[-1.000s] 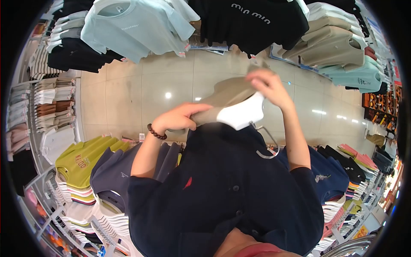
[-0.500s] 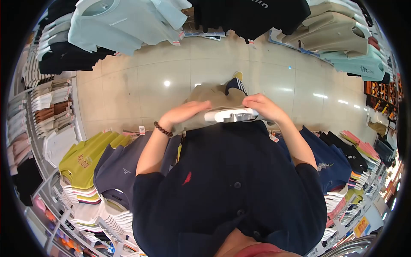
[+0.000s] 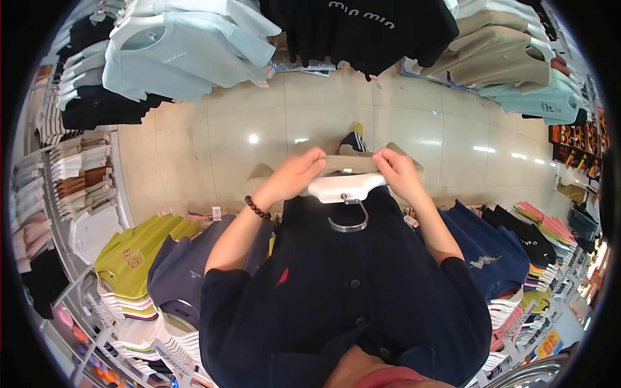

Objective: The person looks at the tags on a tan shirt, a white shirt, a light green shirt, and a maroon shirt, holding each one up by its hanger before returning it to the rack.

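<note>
A tan shirt (image 3: 348, 164) hangs on a white hanger (image 3: 349, 187) in front of my chest. The hanger's metal hook (image 3: 350, 226) points back toward my body. My left hand (image 3: 295, 173), with a beaded bracelet at its wrist, is closed on the left side of the shirt's neckline. On the opposite side, my right hand (image 3: 396, 167) pinches the neckline with thumb and fingers. Between the hands the collar edge is stretched across, with a small label at its middle. Most of the shirt is hidden behind my hands and arms.
Pale blue shirts (image 3: 187, 55), a black shirt (image 3: 369, 32) and beige shirts (image 3: 498, 55) hang across the tiled floor (image 3: 226, 142). Close on both sides of me are a yellow-green shirt (image 3: 132, 252) and a navy shirt (image 3: 485, 249). Folded clothes (image 3: 77, 174) fill shelves at left.
My hands have gone from loosely bent fingers over the shirt to gripping its neckline. The hanger has tipped, so its hook now shows fully toward my chest.
</note>
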A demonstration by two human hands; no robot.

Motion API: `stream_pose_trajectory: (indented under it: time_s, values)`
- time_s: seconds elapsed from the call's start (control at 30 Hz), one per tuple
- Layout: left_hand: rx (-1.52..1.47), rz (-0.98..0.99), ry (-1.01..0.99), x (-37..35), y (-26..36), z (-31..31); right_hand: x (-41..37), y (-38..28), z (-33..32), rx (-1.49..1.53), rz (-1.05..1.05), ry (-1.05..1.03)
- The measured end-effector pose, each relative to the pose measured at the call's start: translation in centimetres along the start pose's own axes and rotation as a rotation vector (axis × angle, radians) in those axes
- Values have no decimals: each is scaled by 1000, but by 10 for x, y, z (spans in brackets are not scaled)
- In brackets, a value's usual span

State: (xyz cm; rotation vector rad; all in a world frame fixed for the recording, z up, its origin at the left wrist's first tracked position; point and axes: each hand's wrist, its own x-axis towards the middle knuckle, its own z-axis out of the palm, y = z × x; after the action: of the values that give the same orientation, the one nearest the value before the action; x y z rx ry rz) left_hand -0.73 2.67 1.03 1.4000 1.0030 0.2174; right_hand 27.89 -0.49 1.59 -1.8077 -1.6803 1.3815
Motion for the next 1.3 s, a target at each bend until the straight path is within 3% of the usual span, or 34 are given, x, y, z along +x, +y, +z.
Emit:
stream_pose_trajectory:
  time_s: [0.1,0.27,0.37,0.6,0.67,0.8,0.93,1.0,1.07,1.13,1.2,1.27,1.3]
  values:
    - [-52,26,-5,13,4,2,-5,6,-15,141,-132,8]
    - [-85,54,18,34,15,-16,7,31,-42,105,35,-12]
    - [30,-1,-7,52,25,-17,17,23,-45,82,-115,165]
    - [-80,21,-86,90,54,-19,24,48,-92,67,35,39]
    - [-72,43,-93,110,51,-15,25,30,-107,17,-325,9]
    - [-72,-5,-113,148,77,-13,33,48,-128,-127,-313,76]
    - [106,67,-74,188,123,0,42,82,-167,-102,-388,342]
    - [82,164,69,202,136,9,33,94,-195,-94,-352,371]
    - [145,206,118,211,146,12,20,109,-221,-19,-217,527]
    - [431,453,342,225,133,17,2,110,-261,-12,-148,542]
    - [328,391,347,231,120,19,-18,105,-297,30,-91,600]
    - [3,108,217,233,105,22,-37,101,-328,-23,-28,652]
    - [-2,97,214,233,98,25,-43,92,-336,-70,12,705]
